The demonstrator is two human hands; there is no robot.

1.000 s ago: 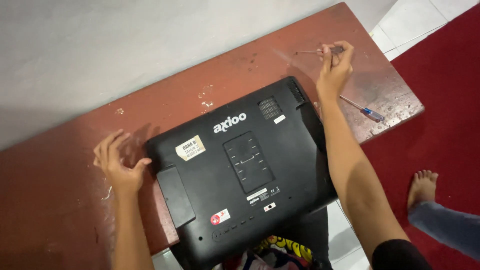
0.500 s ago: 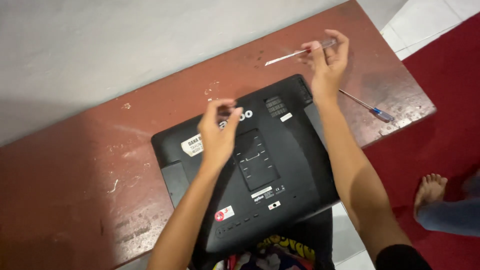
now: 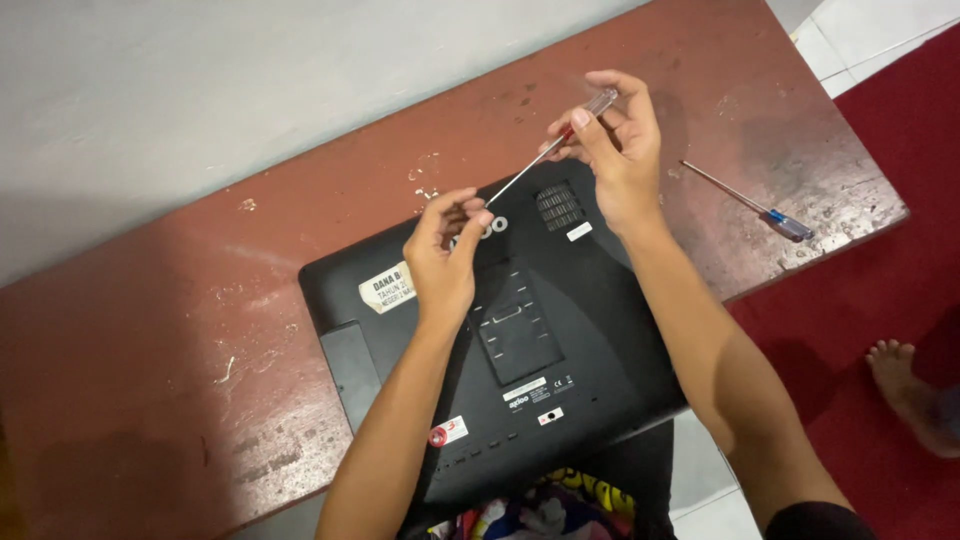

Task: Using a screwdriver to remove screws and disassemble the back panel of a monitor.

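Right hand (image 3: 622,150): fingers clamped on the clear handle of a screwdriver (image 3: 545,152). Left hand (image 3: 445,255): fingers pinched on its tip. Tool held slantwise above a black monitor (image 3: 560,340), face-down on the red worktop (image 3: 150,330). Second screwdriver (image 3: 752,203) lies well right.

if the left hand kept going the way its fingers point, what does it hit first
Probably the thin metal shaft of the screwdriver: the left hand points up-right, fingertips already at its tip above the black laptop. Depth is unclear.

matt black plastic monitor back (image 3: 520,340), worn rough red table (image 3: 150,400), metal-shafted screwdriver (image 3: 545,155).
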